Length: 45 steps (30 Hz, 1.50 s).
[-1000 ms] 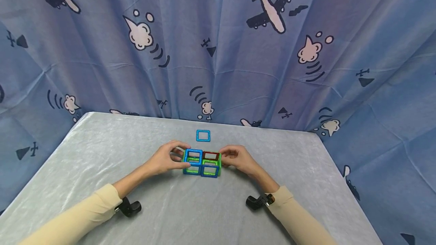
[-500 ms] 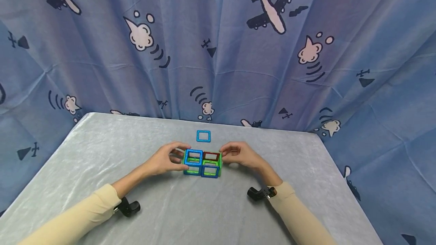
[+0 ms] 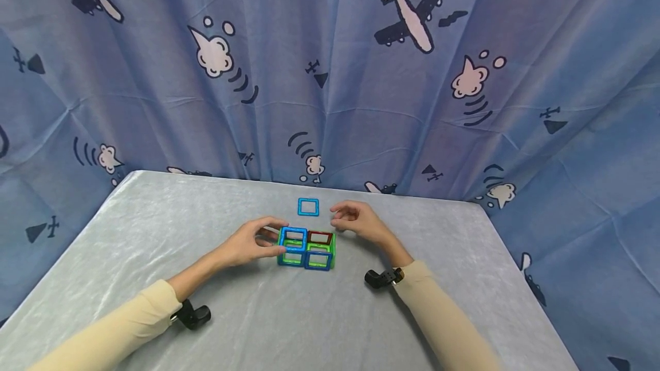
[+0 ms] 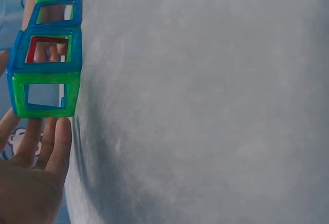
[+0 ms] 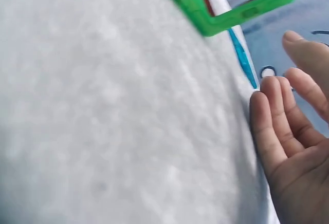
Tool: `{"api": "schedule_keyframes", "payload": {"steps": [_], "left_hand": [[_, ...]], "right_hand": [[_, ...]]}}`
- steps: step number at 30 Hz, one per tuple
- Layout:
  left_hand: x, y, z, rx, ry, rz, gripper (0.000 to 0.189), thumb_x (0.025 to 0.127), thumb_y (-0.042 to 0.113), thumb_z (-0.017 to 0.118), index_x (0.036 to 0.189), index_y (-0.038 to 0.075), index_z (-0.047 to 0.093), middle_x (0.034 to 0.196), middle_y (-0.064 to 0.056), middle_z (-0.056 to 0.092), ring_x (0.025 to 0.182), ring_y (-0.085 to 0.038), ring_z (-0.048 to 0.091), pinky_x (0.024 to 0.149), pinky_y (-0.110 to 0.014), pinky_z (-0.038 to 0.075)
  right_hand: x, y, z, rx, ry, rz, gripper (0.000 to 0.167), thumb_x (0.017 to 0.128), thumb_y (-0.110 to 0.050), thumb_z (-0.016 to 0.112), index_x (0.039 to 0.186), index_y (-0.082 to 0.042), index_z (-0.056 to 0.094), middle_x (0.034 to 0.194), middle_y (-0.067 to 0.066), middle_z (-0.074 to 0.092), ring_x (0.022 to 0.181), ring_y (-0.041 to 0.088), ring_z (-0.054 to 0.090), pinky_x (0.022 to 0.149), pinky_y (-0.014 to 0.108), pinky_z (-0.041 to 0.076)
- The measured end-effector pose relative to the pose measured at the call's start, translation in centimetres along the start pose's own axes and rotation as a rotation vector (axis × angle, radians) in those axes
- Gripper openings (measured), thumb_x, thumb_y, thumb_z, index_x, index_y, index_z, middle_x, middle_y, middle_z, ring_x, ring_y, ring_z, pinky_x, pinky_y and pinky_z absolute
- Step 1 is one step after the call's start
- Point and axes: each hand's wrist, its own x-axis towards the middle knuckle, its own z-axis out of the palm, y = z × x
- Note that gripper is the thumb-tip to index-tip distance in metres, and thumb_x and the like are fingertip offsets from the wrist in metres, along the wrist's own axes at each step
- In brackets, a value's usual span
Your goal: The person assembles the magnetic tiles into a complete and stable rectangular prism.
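Note:
A box of magnetic tiles (image 3: pixel 306 249), two cubes wide, stands on the table with blue, green and dark red frames. My left hand (image 3: pixel 251 243) spans its left end, thumb at the front edge and fingers around the back. In the left wrist view those fingers (image 4: pixel 61 136) reach the green end tile (image 4: pixel 46 113). My right hand (image 3: pixel 359 223) is beyond the box's right back corner, fingers loosely bent and holding nothing. A loose blue square tile (image 3: pixel 308 214) lies flat behind the box, left of the right hand's fingertips.
A pale grey cloth covers the table (image 3: pixel 232 314). Its back edge meets a blue curtain (image 3: pixel 330 73) printed with planes. Black wrist cameras (image 3: pixel 193 315) hang beneath both forearms.
My right hand has left the right side of the tile box and moved back toward the loose blue tile. The left hand and the box have stayed almost still.

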Motion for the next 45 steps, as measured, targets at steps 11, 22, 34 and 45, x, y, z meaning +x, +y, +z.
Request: {"api": "schedule_keyframes", "payload": {"steps": [11, 22, 34, 45], "left_hand": [[0.1, 0.2, 0.0, 0.006, 0.005, -0.002, 0.046, 0.096, 0.014, 0.074, 0.136, -0.002, 0.058, 0.131, -0.022, 0.060, 0.111, -0.034, 0.064, 0.088, -0.036, 0.056], [0.3, 0.3, 0.0, 0.015, -0.002, -0.019, 0.046, 0.096, 0.018, 0.075, 0.136, 0.003, 0.059, 0.131, -0.015, 0.061, 0.110, -0.029, 0.065, 0.088, -0.034, 0.056], [0.3, 0.3, -0.1, 0.022, -0.006, -0.015, 0.046, 0.096, 0.018, 0.074, 0.136, 0.003, 0.059, 0.132, -0.016, 0.060, 0.111, -0.030, 0.065, 0.088, -0.035, 0.056], [0.2, 0.4, 0.0, 0.007, -0.010, -0.010, 0.044, 0.097, 0.015, 0.073, 0.135, -0.001, 0.058, 0.132, -0.019, 0.059, 0.111, -0.034, 0.064, 0.086, -0.033, 0.056]], "right_hand": [[3.3, 0.4, 1.1, -0.154, 0.045, -0.106, 0.037, 0.089, -0.009, 0.081, 0.121, 0.004, 0.068, 0.094, 0.010, 0.066, 0.082, 0.024, 0.061, 0.072, 0.029, 0.050], [5.5, 0.5, 2.0, -0.219, -0.016, -0.115, 0.040, 0.084, -0.011, 0.086, 0.118, 0.001, 0.070, 0.088, 0.012, 0.060, 0.073, 0.018, 0.051, 0.066, 0.028, 0.043], [6.6, 0.2, 2.4, -0.275, -0.046, -0.094, 0.034, 0.081, -0.011, 0.089, 0.109, -0.001, 0.073, 0.082, 0.011, 0.058, 0.069, 0.016, 0.048, 0.062, 0.026, 0.039], [6.9, 0.6, 2.1, -0.336, -0.080, -0.071, 0.005, 0.086, -0.009, 0.084, 0.089, -0.007, 0.081, 0.078, -0.003, 0.061, 0.070, 0.012, 0.051, 0.063, 0.024, 0.040]]}}
